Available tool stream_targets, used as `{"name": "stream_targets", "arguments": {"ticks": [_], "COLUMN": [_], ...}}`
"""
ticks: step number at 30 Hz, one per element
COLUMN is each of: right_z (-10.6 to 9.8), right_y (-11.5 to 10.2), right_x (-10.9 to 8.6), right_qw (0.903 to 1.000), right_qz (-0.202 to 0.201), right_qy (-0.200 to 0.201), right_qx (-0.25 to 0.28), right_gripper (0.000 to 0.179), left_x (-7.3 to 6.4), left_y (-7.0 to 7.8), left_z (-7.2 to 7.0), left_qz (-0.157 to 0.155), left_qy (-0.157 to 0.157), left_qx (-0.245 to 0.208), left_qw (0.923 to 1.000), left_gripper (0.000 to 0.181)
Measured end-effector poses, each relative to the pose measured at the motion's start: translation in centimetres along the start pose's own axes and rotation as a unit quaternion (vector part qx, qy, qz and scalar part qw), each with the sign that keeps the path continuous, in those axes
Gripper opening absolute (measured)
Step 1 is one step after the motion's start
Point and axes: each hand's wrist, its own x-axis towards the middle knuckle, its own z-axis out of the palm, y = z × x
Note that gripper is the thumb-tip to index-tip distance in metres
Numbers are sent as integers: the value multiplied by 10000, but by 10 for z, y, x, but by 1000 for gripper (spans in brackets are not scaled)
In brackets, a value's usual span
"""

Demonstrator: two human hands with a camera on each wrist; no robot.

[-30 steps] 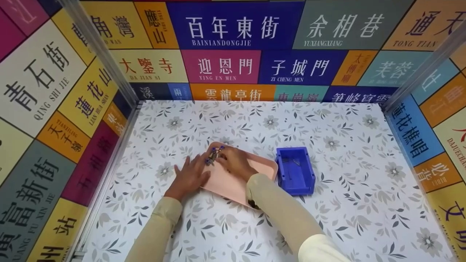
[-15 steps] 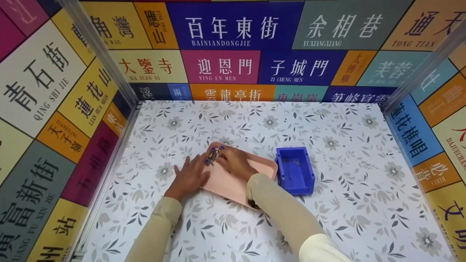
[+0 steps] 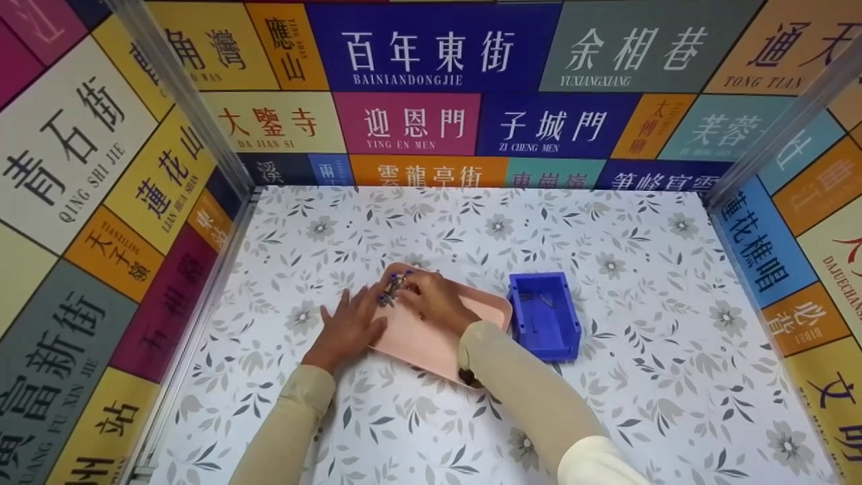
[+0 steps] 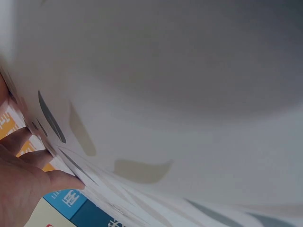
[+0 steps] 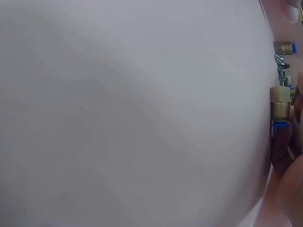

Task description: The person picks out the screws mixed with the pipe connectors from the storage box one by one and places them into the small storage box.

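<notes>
One dark screw appears to be sitting in a pinch between the curled fingers of your right hand; the right wrist view is cutting those fingers off, so firmness cannot be told. Beside that pinch, a brass fitting with a blue collar is lying among other fittings and silvery hardware, heaped at the far left end of the pink tray. Your left hand is lying with fingers spread at the tray's left edge, apparently steadying it. To the right, just beside the tray, the blue bin is standing with a few loose screws inside. The floral tablecloth is running beneath, and printed panels are rising on the far side.

Picking single pieces from the heap seems to be the step in hand. You should be lifting each screw straight up rather than raking, since threads could be snagging neighbours. You should be pressing the left edge lightly, so the tray is neither sliding nor tipping.
</notes>
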Motion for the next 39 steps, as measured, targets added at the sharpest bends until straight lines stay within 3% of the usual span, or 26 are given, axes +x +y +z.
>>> {"name": "stream_targets", "arguments": {"ticks": [6,15,23,30,39], "right_z": [-7,-19,-30,-43,-70], "right_y": [-5,-15,-16,-17,-27], "right_x": [-4,-6,-9,-11,-18], "right_qw": [9996,9960,9987,9956,9941], "right_qz": [241,306,-59,-465,-390], "right_qy": [-60,-109,404,791,970], "right_qx": [112,838,320,200,305], "right_gripper": [11,11,12,16,12], "left_x": [0,1,1,3,1], "left_y": [1,2,1,0,1], "left_z": [-2,-1,0,1,1], "left_qz": [36,-5,-77,-176,-7], "left_qy": [-69,-59,-135,-218,-45], "left_qx": [88,134,106,88,266], "left_qw": [9999,9999,9998,9996,9996], "left_gripper": [68,68,68,69,68]}}
